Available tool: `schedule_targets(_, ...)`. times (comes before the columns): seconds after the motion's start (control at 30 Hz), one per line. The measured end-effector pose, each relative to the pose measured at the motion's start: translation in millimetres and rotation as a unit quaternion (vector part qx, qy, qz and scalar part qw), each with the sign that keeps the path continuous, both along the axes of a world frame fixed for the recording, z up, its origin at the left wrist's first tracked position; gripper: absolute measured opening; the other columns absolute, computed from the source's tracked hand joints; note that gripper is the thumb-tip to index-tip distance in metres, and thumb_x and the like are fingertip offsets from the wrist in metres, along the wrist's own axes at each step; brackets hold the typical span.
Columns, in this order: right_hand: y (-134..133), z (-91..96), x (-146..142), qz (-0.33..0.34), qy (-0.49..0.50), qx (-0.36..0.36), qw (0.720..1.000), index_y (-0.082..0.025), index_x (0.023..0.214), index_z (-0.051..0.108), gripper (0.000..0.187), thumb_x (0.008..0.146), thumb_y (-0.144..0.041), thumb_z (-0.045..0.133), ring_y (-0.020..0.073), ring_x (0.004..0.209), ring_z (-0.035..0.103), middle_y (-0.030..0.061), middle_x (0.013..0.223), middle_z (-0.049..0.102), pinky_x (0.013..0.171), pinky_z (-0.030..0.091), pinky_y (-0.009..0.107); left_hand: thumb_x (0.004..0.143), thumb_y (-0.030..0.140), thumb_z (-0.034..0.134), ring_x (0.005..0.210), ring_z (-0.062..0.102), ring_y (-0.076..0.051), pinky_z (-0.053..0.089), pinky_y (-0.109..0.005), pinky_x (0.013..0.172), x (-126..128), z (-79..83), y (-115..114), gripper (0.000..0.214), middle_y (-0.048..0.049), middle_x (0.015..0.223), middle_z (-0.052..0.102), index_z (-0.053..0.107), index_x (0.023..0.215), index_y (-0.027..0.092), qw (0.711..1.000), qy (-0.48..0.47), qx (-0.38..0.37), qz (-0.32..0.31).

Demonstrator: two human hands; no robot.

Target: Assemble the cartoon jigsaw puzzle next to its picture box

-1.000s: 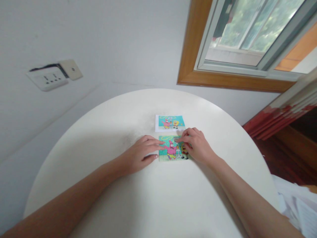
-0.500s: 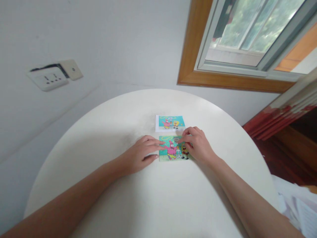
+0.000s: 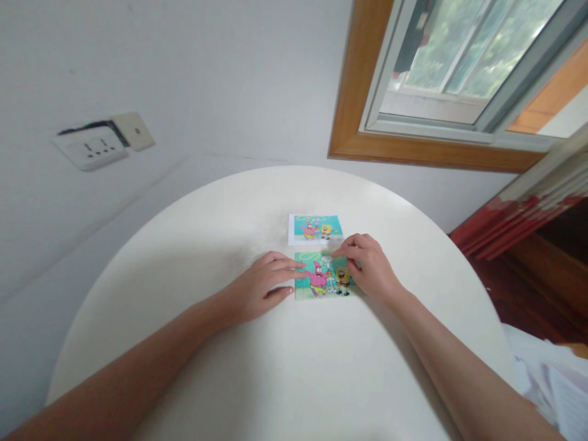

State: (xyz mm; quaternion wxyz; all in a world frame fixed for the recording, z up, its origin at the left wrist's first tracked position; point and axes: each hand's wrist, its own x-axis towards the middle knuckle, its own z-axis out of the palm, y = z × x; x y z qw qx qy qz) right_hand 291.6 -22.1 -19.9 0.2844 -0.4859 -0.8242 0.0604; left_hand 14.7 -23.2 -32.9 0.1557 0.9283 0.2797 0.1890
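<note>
Between 0.5 s ago and now, the right hand (image 3: 370, 266) has shifted slightly away from the middle of the picture panel (image 3: 323, 278), so that more of the yellow figure and the pale-headed figure shows. The left hand (image 3: 266, 285) looks unchanged at the panel's left edge, and the printed card (image 3: 316, 229) lies where it was.

From the head camera, the panel lies flat on the round white table (image 3: 303, 355), just on the near side of the card, which shows a matching scene with a white border at its left. The right hand is half open, its fingers curled, index finger and thumb parted over the panel's upper right part, covering some of it; nothing shows between them. The left hand is spread loosely, palm down, grasping nothing, with 2 fingertips over the panel's left side.

Beyond the table stands a pale wall (image 3: 229, 73) with a socket (image 3: 94, 147) at the left and a wood-framed window (image 3: 441, 61) at the upper right. A red and pale curtain (image 3: 528, 214) hangs at the right, above loose papers (image 3: 546, 373).
</note>
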Motion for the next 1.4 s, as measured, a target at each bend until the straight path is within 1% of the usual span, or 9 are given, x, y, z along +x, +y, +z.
schedule_targets(0.17,5,7.5,13,-0.077,0.169,0.063,0.981,-0.021,0.095,0.072,0.034,0.080,-0.008,0.044,0.0188,0.088,0.058,0.0067,0.091,0.062,0.080,0.048,0.035,0.092,0.023,0.048,0.118,0.044,-0.022,0.038,-0.040,0.102,0,-1.8,1,0.034,-0.0062,0.128,0.057,0.057,0.124,0.026,1.000,0.001,0.005,0.000)
schedule_targets(0.3,0,23.6,25,-0.125,0.207,0.046,0.969,-0.021,0.097,0.072,0.033,0.082,-0.013,0.044,0.0191,0.094,0.063,0.0052,0.099,0.070,0.084,0.051,0.036,0.094,0.024,0.045,0.118,0.044,-0.022,0.037,-0.039,0.102,1,0.3,0,0.034,-0.0052,0.129,0.057,0.058,0.125,0.026,1.000,0.010,0.017,0.007)
schedule_targets(0.47,-25,36.5,31,-0.019,0.032,-0.081,0.996,-0.023,0.120,0.064,0.043,0.085,-0.013,0.041,0.0195,0.114,0.060,0.0036,0.124,0.065,0.100,0.047,0.040,0.095,0.027,0.042,0.128,0.039,-0.024,0.032,-0.043,0.107,4,2.2,-4,0.039,-0.0020,0.139,0.052,0.051,0.133,0.029,0.997,0.046,0.057,0.014)
schedule_targets(0.6,-46,17.6,26,0.089,-0.101,-0.073,0.988,-0.020,0.133,0.053,0.047,0.087,-0.013,0.041,0.0203,0.128,0.049,0.0077,0.136,0.055,0.113,0.030,0.050,0.096,0.029,0.042,0.132,0.036,-0.024,0.028,-0.044,0.110,6,-0.7,-7,0.042,0.0019,0.139,0.052,0.046,0.137,0.032,0.996,0.062,0.064,0.005)
schedule_targets(0.77,-60,-5.4,20,0.079,-0.132,-0.065,0.986,-0.016,0.139,0.045,0.046,0.094,-0.023,0.038,0.0196,0.136,0.039,0.0112,0.144,0.045,0.116,0.021,0.051,0.097,0.030,0.039,0.134,0.036,-0.023,0.030,-0.043,0.111,6,-2.4,-4,0.043,0.0006,0.141,0.050,0.044,0.139,0.030,0.998,0.041,0.052,0.018)
schedule_targets(1.0,-58,-14.0,29,0.075,0.027,-0.107,0.991,-0.024,0.141,0.042,0.045,0.097,-0.029,0.034,0.0196,0.137,0.035,0.0074,0.146,0.042,0.117,0.017,0.053,0.097,0.033,0.034,0.126,0.046,-0.022,0.034,-0.042,0.109,-6,-4.6,16,0.040,-0.0074,0.135,0.055,0.050,0.132,0.021,0.982,-0.087,0.079,0.145)
schedule_targets(1.17,-53,-16.4,43,-0.056,0.210,-0.060,0.974,-0.031,0.143,0.039,0.046,0.098,-0.035,0.032,0.0205,0.140,0.030,0.0022,0.150,0.036,0.117,0.021,0.051,0.095,0.036,0.035,0.118,0.052,-0.022,0.037,-0.042,0.105,-13,-7.3,23,0.038,-0.0081,0.127,0.060,0.054,0.124,0.019,0.969,-0.116,0.084,0.202)
schedule_targets(1.3,-67,-11.1,17,0.004,0.043,-0.024,0.999,-0.025,0.146,0.034,0.051,0.096,-0.036,0.038,0.0224,0.142,0.023,0.0069,0.154,0.027,0.118,0.018,0.050,0.094,0.037,0.037,0.114,0.054,-0.022,0.039,-0.041,0.102,-17,-8.9,24,0.038,-0.0083,0.122,0.062,0.055,0.122,0.019,0.961,-0.126,0.092,0.229)
schedule_targets(1.4,-86,-7.3,-22,0.060,-0.083,-0.015,0.995,-0.018,0.147,0.032,0.057,0.096,-0.041,0.039,0.0248,0.145,0.012,0.0106,0.156,0.019,0.117,0.022,0.048,0.094,0.036,0.038,0.113,0.054,-0.022,0.039,-0.041,0.101,-20,-9.1,25,0.037,-0.0087,0.121,0.063,0.055,0.122,0.018,0.958,-0.128,0.103,0.235)
